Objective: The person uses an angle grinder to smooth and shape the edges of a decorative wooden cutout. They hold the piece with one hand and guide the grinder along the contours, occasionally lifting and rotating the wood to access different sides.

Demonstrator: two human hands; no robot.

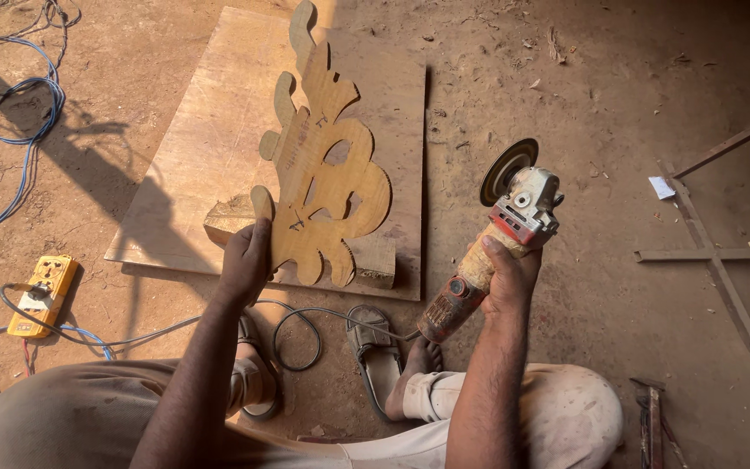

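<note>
Head view: a squatting worker's left hand (245, 259) reaches forward, fingers closed on the lower edge of a scroll-cut wooden panel (323, 182) resting on a plywood board (219, 130); the raised right hand (507, 276) grips an angle grinder (496, 234), disc up.

A plywood sheet (219, 130) lies flat on the dirt floor (583, 113) just beyond the left fingers (258, 239), with a wood block (375, 260) on its near edge, between them and the right fingers (498, 254). Well off to the left of the left fingers sits a yellow socket box (42, 293), and a blue cable (28, 113) loops farther out. Right of the right fingers lie crossed wooden slats (713, 256) and a white scrap (661, 188); a sandal (375, 347) lies below them.
</note>
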